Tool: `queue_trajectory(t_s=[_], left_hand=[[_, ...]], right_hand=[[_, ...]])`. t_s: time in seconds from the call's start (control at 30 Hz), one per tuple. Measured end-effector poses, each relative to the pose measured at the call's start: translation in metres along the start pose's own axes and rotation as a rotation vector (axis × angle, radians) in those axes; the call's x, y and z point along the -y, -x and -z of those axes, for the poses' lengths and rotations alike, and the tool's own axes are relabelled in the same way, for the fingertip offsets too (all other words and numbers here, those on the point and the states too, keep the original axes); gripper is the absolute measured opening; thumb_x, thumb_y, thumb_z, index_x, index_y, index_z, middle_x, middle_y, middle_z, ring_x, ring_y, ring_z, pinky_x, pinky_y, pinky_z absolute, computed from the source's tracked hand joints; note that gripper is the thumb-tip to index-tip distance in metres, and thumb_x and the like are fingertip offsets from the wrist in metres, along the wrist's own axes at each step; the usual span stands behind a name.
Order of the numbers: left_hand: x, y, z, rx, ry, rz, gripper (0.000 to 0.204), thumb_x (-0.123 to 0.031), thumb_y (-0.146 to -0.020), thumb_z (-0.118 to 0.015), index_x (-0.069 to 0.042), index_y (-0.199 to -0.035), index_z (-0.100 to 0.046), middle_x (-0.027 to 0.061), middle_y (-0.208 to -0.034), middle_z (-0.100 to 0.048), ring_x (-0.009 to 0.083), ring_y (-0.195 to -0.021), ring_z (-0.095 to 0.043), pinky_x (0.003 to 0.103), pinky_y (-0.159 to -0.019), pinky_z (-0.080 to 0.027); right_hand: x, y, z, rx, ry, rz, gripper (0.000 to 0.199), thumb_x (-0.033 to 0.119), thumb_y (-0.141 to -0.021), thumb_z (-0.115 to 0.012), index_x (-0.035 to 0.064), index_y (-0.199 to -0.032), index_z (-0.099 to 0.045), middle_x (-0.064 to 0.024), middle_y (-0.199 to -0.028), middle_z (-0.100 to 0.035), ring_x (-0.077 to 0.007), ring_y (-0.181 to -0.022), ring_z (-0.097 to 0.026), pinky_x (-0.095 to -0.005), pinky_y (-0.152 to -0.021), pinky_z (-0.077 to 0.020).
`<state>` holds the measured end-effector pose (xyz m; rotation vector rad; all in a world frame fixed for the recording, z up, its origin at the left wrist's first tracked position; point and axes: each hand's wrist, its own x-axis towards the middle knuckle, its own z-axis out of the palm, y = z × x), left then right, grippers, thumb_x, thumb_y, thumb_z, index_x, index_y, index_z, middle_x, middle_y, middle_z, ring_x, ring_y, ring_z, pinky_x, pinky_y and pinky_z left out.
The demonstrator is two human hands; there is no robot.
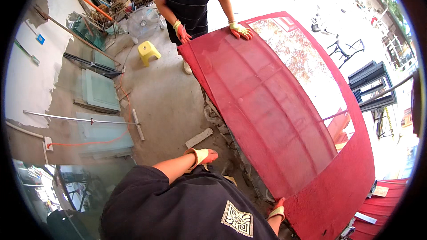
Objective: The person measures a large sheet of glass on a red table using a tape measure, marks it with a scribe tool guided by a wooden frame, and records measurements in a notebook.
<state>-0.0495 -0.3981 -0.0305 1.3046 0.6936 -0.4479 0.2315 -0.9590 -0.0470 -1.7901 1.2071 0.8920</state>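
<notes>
A large clear glass sheet point(267, 106) lies flat on a table covered in red cloth point(336, 195). Light and surroundings mirror brightly along its right part. My right hand point(279, 208), in a red and cream glove, grips the sheet's near corner at the table edge; some fingers are hidden. In front of my waist, apart from the table, my left hand point(207, 155) is loosely closed in a matching glove, with nothing visible in it. Across the table, a person point(189, 4) has one gloved hand point(240, 31) flat near the sheet's far edge and the other point(181, 33) at the far left corner.
A yellow stool point(148, 52) and a fan point(143, 23) stand at the far left. Glass panes point(101, 90) lean along the left wall, near an orange cable point(106, 141). A pale block point(199, 138) lies on the floor beside the table. Dark frames point(372, 86) stand at right.
</notes>
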Motion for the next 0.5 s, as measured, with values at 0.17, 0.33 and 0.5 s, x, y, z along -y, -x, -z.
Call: queue_trajectory(t_s=[0.17,0.33,0.5], left_hand=[[0.041,-0.038,0.007,0.096,0.008,-0.063,0.035,-0.041,-0.105,-0.058,-0.008,-0.105,-0.070,0.0007,-0.095,-0.066,0.0168,-0.086,-0.063,0.037,-0.071,-0.048],[-0.007,-0.008,0.011,0.101,0.160,0.226,0.070,-0.058,-0.108,-0.054,-0.015,-0.163,-0.050,0.0097,-0.151,-0.064,0.0254,-0.136,-0.064,0.054,-0.101,-0.050],[-0.017,-0.009,0.014,0.227,0.383,0.284,0.092,-0.071,-0.106,-0.055,-0.023,-0.177,-0.023,0.0149,-0.178,-0.037,0.0353,-0.160,-0.042,0.073,-0.126,-0.027]], right_hand=[[-0.028,0.040,-0.034,-0.017,-0.092,-0.087,0.100,0.101,-0.081,-0.056,0.0200,-0.139,-0.062,-0.0064,-0.120,-0.064,-0.0278,-0.095,-0.057,-0.0477,-0.082,-0.0522],[-0.036,0.068,-0.060,-0.019,-0.131,-0.116,0.087,0.100,-0.086,-0.051,0.0173,-0.110,-0.062,-0.0005,-0.073,-0.050,-0.0180,-0.056,-0.042,-0.0364,-0.055,-0.0422],[-0.076,0.008,-0.071,0.244,-0.050,-0.041,0.106,0.096,-0.093,-0.045,0.0195,-0.167,-0.042,-0.0142,-0.155,-0.057,-0.0368,-0.124,-0.061,-0.0677,-0.100,-0.0510]])
